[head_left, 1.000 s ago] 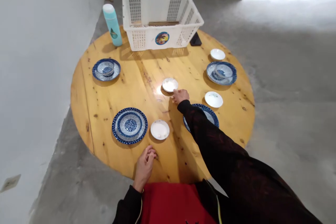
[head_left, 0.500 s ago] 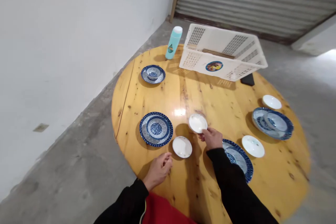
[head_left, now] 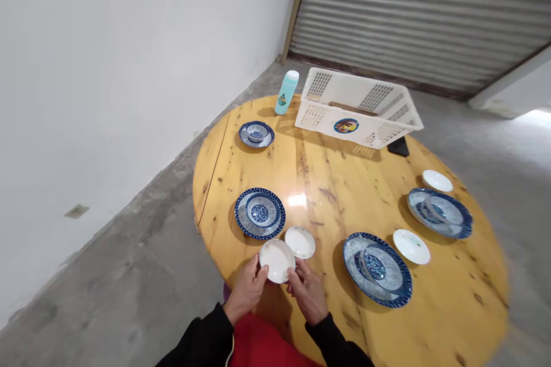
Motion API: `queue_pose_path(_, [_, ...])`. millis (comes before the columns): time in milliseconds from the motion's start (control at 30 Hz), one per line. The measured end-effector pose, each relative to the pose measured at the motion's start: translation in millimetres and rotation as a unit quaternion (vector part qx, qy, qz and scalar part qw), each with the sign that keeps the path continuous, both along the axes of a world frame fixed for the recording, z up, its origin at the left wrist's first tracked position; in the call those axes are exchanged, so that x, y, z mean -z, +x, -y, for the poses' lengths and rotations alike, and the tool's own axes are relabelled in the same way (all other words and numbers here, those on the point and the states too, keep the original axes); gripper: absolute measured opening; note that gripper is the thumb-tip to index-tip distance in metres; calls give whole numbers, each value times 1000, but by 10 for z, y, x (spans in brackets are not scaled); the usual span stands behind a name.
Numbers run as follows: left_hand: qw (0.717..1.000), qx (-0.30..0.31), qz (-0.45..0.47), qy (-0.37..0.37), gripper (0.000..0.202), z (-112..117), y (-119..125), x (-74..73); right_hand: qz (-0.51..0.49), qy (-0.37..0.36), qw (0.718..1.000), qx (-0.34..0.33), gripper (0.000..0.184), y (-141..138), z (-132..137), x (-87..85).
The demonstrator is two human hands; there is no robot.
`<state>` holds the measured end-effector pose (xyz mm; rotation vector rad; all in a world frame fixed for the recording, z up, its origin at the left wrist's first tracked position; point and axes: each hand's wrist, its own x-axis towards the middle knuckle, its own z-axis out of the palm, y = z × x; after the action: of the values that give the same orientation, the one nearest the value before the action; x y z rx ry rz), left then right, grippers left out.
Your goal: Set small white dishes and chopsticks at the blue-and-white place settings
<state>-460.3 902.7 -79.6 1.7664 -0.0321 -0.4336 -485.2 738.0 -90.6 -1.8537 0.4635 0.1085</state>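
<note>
A small white dish [head_left: 275,259] is held at the near side of the bench [head_left: 322,163]. The left hand [head_left: 247,288] has its fingers clamped on the dish's left edge, the right hand [head_left: 309,292] on its right. Just beyond lies a second white dish [head_left: 302,243]; whether the two touch, I cannot tell. A blue-rimmed plate [head_left: 240,222] sits farther left, another plate [head_left: 403,293] to the right. A basket [head_left: 370,136] and bottle [head_left: 286,93] stand at the far side.
</note>
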Motion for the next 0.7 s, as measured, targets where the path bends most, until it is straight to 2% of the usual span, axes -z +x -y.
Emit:
queue_pose_path(100, [998, -66, -21, 12, 37, -96, -292, 3, 7, 2, 999, -39, 42, -184, -103, 92])
queue_pose_path(267, [984, -133, -113, -40, 65, -129, -740, -16, 44, -1, 994, -99, 37, -443, -146, 194])
queue_pose_path(400, [975, -188, -119, -11, 72, -154, -976, -5, 52, 7, 989, -139, 36, -553, -193, 315])
queue_pose_path(533, [966, -227, -120, 7, 74, -242, -1051, -52, 48, 17, 981, -185, 41, -555, -304, 356])
queue_pose_path(700, [972, -214, -102, -3, 67, -422, -936, -109, 66, 9, 981, -182, 49, -424, -485, 288])
